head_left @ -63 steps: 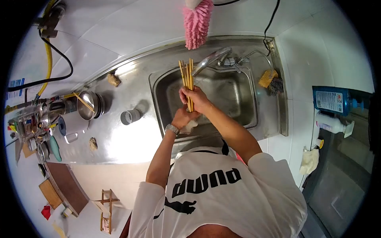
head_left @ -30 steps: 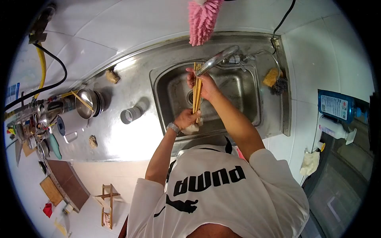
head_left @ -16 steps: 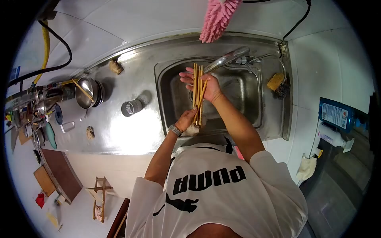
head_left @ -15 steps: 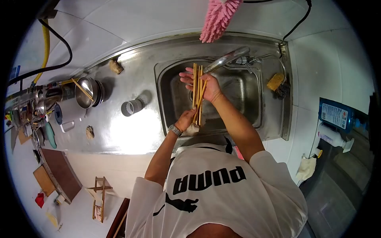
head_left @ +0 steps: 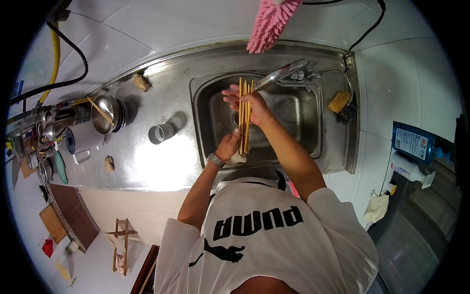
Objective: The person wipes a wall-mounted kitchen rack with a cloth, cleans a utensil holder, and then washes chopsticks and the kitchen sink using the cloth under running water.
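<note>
Over the sink (head_left: 298, 139), a bundle of several wooden chopsticks (head_left: 243, 122) lies across both my hands, nearly parallel to one another. My right hand (head_left: 254, 109) grips their upper part, thumb over them and fingers stretched out underneath. At the lower end my left hand (head_left: 228, 146), with a watch on its wrist, closes around the chopsticks, its thumb along their side and its other fingers mostly hidden. A pale cloth or sponge (head_left: 238, 158) shows just below the left hand; whether the hand holds it I cannot tell. The metal faucet (head_left: 281, 74) reaches over the sink near the chopstick tops.
Left of the sink stands a perforated metal holder (head_left: 161, 133). Further left are stacked metal bowls (head_left: 104, 115) and a lidded jug (head_left: 85, 139). A yellow sponge (head_left: 339, 101) sits at the right edge. A pink chenille duster (head_left: 273, 24) hangs above.
A chopstick that slanted across the bundle now lies alongside the others. My left hand has shifted slightly at the lower end; the right hand stays almost in place.
</note>
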The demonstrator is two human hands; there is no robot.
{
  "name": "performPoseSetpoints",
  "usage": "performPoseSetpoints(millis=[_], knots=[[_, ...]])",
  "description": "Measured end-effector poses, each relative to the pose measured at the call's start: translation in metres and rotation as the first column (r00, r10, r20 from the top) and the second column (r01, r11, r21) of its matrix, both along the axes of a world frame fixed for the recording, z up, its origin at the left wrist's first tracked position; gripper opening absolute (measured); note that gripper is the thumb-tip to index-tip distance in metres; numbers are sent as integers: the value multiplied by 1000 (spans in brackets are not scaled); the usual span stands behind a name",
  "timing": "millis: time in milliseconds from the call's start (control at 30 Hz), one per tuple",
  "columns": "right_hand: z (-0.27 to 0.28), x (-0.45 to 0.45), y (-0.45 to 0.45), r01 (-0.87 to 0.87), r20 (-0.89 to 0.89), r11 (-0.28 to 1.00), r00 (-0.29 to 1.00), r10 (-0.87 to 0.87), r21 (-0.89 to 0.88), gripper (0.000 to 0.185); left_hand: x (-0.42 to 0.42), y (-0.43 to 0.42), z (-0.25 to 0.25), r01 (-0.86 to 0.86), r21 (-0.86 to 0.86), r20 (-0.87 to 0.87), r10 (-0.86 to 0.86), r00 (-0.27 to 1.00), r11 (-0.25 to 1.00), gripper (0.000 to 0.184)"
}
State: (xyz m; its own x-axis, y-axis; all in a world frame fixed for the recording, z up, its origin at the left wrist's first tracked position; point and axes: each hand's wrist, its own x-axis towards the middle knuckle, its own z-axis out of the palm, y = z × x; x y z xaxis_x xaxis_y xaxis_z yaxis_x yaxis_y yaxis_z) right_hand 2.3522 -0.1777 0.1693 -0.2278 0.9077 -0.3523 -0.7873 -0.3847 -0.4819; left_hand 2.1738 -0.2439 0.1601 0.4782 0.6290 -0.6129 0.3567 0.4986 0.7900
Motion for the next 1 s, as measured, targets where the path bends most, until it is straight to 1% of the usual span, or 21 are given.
performPoseSetpoints(millis=[33, 67, 100, 133, 167, 233, 300, 400, 433, 500, 533, 567, 600, 633, 700, 733, 800, 833, 900, 933, 1000], knots=[[0, -1, 0, 7, -41, 1000, 999, -8, -10, 48, 1, -1, -1, 0, -2, 0, 0, 1000, 1000, 54], [1, -1, 0, 14, -83, 1000, 996, -16, -20, 50, 2, -3, -3, -2, 50, 16, 1, 1000, 999, 55], [0, -2, -1, 14, -83, 1000, 996, -16, -20, 50, 2, -3, -2, -5, 102, 33, 1, 999, 995, 56], [-1, -2, -1, 19, -88, 1000, 996, -20, -16, 50, 2, -3, -3, -4, 101, 32, 1, 999, 995, 56], [-1, -2, -1, 24, -93, 1000, 995, -25, -11, 50, 2, -4, -3, 31, 196, 59, -43, 997, 980, 54], [0, -2, 0, 22, -109, 1000, 994, -22, -5, 51, 5, -2, 2, 63, 290, 81, -90, 993, 955, 52], [4, -2, 0, 19, -127, 1000, 992, -19, 0, 51, 8, 1, 9, 13, 77, 66, -18, 998, 997, 50], [9, -2, 0, 5, -99, 1000, 995, -6, -16, 57, 11, 5, 20, 38, 125, 40, -44, 998, 991, 48], [11, -3, 0, 0, -88, 1000, 996, -1, -9, 56, 10, 5, 15, 41, 123, 40, -47, 998, 991, 48], [12, -3, 1, -4, -76, 1000, 997, 3, -1, 55, 8, 5, -5, 55, 36, 65, -57, 996, 998, 45], [12, -3, 2, 4, -99, 1000, 995, -4, 2, 54, 6, 4, -14, 56, 35, 65, -58, 996, 998, 45], [12, -3, 2, 12, -122, 1000, 992, -11, 4, 52, 4, 3, -24, 27, 69, 103, -34, 994, 997, 45], [12, -3, 3, 13, -123, 1000, 992, -12, 4, 52, 5, 4, -22, -2, 101, 140, -12, 990, 995, 44], [12, -3, 3, 9, -98, 1000, 995, -9, 6, 50, 5, 5, -19, -1, 100, 140, -13, 990, 995, 44], [9, -1, 2, 5, -74, 1000, 997, -5, 8, 48, 5, 8, -9, 71, 123, 53, -78, 996, 990, 41], [6, -1, 2, -9, -49, 1000, 999, 10, 7, 45, 7, 10, -1, 71, 122, 53, -78, 996, 990, 41], [4, -2, 1, -25, -25, 1000, 999, 25, 5, 43, 11, 15, 10, 278, 273, -120, -254, 960, 921, 38], [4, -3, 1, -25, -29, 1000, 999, 25, -4, 41, 11, 15, 6, 277, 272, -121, -252, 960, 922, 38], [5, -3, 1, -26, -32, 1000, 999, 25, -12, 40, 9, 13, -5, 293, 475, -142, -256, 956, 830, 35], [6, -3, 1, -6, -24, 1000, 1000, 6, -7, 37, 8, 12, -9, 293, 474, -143, -256, 956, 830, 35], [8, -2, 2, 15, -16, 1000, 1000, -15, -3, 33, 8, 11, -11, 238, 541, -135, -196, 971, 807, 32]])
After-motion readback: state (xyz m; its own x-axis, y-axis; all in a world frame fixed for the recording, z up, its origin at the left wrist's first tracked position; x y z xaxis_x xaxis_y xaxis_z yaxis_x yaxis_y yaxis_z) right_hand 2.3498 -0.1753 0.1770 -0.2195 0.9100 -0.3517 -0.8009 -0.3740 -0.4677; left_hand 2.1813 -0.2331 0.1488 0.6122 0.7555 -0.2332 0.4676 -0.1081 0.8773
